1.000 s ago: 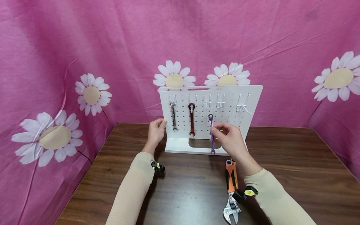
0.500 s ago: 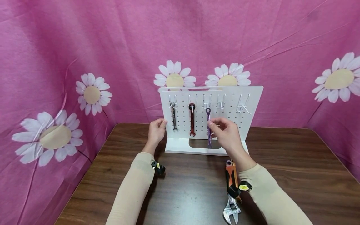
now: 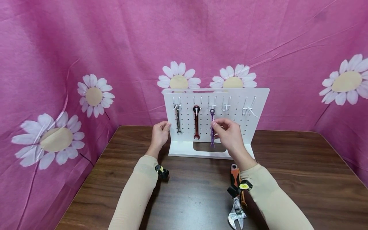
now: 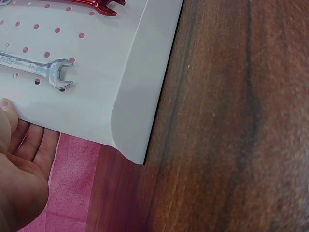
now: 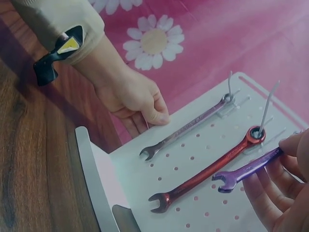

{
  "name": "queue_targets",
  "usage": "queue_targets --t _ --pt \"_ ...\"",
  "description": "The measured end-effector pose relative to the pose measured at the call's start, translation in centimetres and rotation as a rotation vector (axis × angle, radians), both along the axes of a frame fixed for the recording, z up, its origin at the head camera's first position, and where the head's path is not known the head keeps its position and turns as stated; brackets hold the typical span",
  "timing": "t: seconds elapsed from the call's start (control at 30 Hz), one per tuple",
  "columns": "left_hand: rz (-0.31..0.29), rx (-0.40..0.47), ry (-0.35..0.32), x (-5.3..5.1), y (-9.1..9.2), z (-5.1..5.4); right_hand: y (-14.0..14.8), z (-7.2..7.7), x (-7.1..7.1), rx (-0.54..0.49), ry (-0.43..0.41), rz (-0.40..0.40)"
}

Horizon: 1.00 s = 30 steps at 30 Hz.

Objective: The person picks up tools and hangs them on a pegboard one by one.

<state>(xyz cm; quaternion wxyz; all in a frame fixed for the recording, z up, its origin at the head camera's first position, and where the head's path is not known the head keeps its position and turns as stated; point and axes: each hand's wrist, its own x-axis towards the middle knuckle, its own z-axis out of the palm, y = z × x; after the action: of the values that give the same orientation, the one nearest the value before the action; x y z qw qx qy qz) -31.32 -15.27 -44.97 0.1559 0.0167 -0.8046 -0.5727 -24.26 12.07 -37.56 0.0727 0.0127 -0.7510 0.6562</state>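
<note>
In the head view my left hand holds the left edge of the white pegboard, thumb in front and fingers behind. My right hand pinches a purple combination wrench upright before the board. Its ring end is up at the third hook from the left; whether the hook passes through the ring I cannot tell. Left of it hang a red wrench and a silver wrench. The right wrist view shows the purple wrench's open end sticking out past my fingers.
Two more hooks, one beside the purple wrench and one farther right, carry nothing. On the brown table lies an adjustable wrench with an orange handle. An orange-yellow tool lies against it, partly hidden by my right wrist.
My right hand has moved up and left with the purple wrench, bringing its ring end from below the hooks to the third one. The left hand has stayed on the board's edge.
</note>
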Motion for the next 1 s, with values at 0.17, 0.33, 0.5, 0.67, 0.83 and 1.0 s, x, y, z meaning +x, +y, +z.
queue_targets --t 0.17,0.33,0.5,0.67,0.83,1.0 --pt "-0.007 0.004 0.008 0.0 0.0 0.0 0.1 -0.5 -0.9 0.011 -0.039 -0.042" --pt "-0.002 0.0 0.002 -0.1 0.0 -0.1 0.1 -0.9 -2.0 0.023 -0.095 -0.077" --pt "0.0 -0.002 -0.015 -0.1 0.0 0.0 -0.1 -0.9 -2.9 -0.001 -0.13 -0.106" --pt "-0.005 -0.006 -0.025 -0.2 0.0 0.0 0.2 -0.9 -3.5 -0.012 -0.159 -0.119" --pt "-0.007 -0.005 -0.026 -0.2 0.0 0.0 0.7 -1.3 -3.9 0.002 -0.153 -0.094" --pt "-0.003 -0.005 -0.042 -0.1 -0.1 0.1 1.1 -2.1 -4.0 0.048 -0.183 -0.063"
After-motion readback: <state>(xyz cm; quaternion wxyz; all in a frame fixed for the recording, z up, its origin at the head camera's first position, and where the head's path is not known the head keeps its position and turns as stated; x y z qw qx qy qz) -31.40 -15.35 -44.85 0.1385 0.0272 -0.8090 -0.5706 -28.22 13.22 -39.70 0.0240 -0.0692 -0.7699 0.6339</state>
